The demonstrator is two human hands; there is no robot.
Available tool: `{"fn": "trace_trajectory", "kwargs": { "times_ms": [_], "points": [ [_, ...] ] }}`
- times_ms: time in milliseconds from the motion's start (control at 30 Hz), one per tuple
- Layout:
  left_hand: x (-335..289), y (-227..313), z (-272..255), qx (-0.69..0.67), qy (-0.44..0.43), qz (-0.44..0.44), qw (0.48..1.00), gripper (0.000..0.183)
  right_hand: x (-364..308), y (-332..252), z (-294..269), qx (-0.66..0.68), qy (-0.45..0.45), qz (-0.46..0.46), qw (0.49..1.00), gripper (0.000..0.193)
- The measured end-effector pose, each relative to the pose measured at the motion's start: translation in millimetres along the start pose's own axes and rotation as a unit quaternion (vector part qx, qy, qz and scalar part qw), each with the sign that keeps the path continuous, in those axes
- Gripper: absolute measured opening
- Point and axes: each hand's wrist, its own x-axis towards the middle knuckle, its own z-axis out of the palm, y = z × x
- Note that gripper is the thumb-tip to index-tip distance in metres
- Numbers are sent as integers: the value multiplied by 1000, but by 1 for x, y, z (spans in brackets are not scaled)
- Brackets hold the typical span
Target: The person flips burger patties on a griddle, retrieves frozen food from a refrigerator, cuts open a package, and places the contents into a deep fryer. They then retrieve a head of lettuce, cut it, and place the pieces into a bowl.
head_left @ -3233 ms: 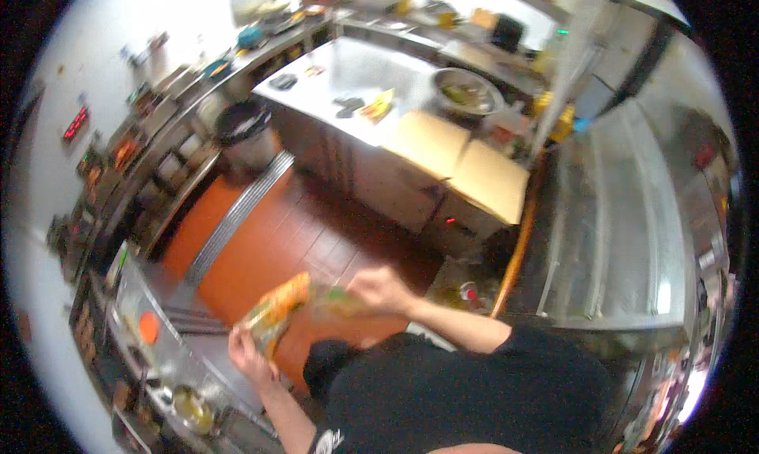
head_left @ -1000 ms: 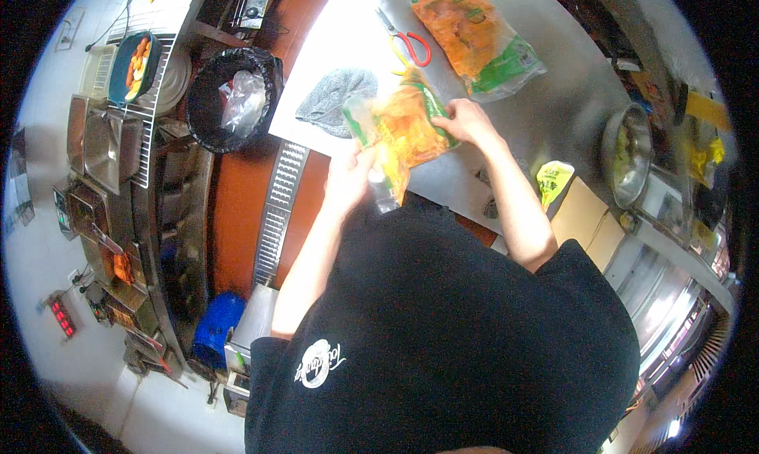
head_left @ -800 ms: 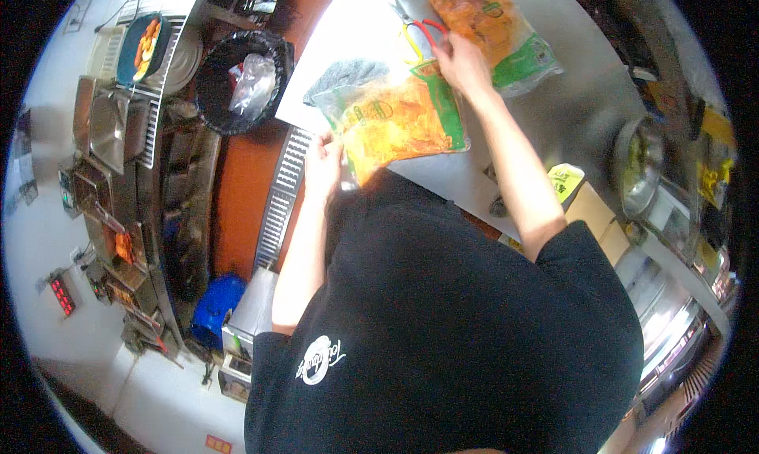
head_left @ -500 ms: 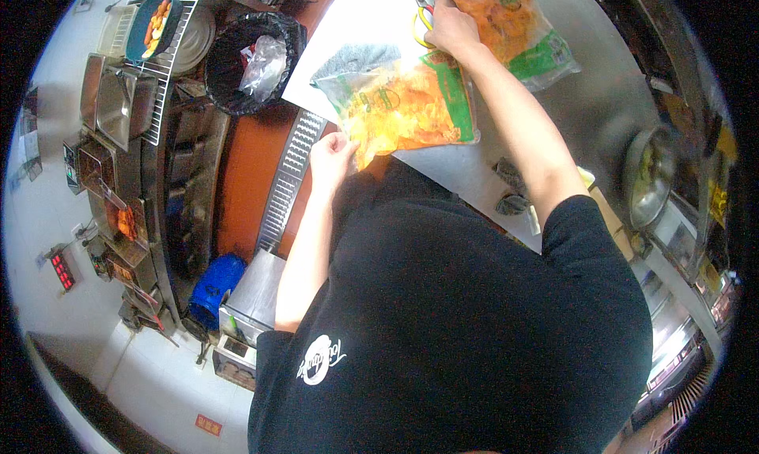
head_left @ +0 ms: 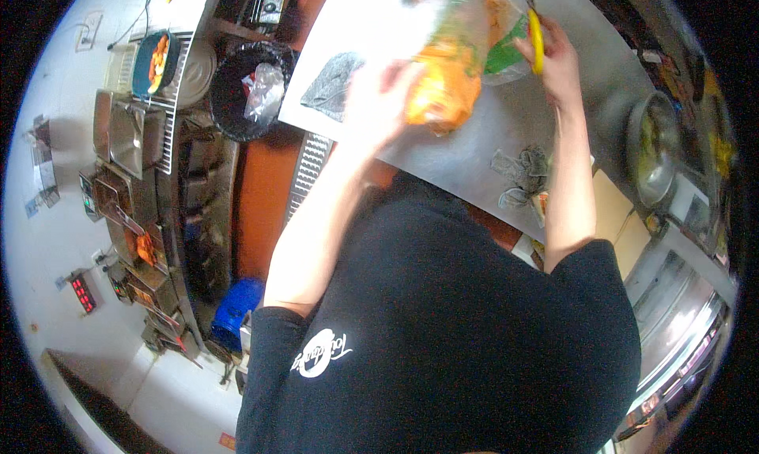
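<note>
Right hand (head_left: 560, 63): closed on the scissors (head_left: 538, 43), yellow handle in the grip, blades pointing to 12 o'clock, clear of the bag (head_left: 447, 86). Left hand (head_left: 381, 98): blurred, fingers against the bag's 9 o'clock side; whether they are clamped on it cannot be told.

Change noted: half a second ago the scissors were at the counter's far side with the right hand just upon them, and the bag lay spread sideways. The scissors are now at the 1 o'clock side of the bag, which is turned lengthwise, its orange contents bunched towards 6 o'clock. Finding, by judgement: tool and bag are both at hand, with no cut under way.

Obstruction: the bag partly hides the second bag (head_left: 504, 57), whose green end is beside the right hand; contact is unclear.

Beyond, on the counter (head_left: 455, 160): grey cloth (head_left: 328, 90) at the left hand's 10 o'clock; dark crumpled cloths (head_left: 522, 169) at the right hand's 7; steel bowl (head_left: 653, 189) at its 4. Bin (head_left: 229, 82) stands off the left hand's 9.
</note>
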Motion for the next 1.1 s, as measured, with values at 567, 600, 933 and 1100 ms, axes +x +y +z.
{"fn": "trace_trajectory", "kwargs": {
  "times_ms": [567,600,933,1100],
  "points": [
    [-1,-116,-23,-356,-134,-157,911,60,-165,43,13,219,-143,181,948,62],
    [-1,-118,-15,-369,-146,-145,906,61,-167,42,12,220,-139,176,949,62],
    [-28,-131,-45,40,13,-190,981,25,-191,34,25,303,-377,279,830,56],
    [-59,-122,-41,-32,-4,-200,979,35,-206,58,90,305,-445,309,784,65]
  ]
}}
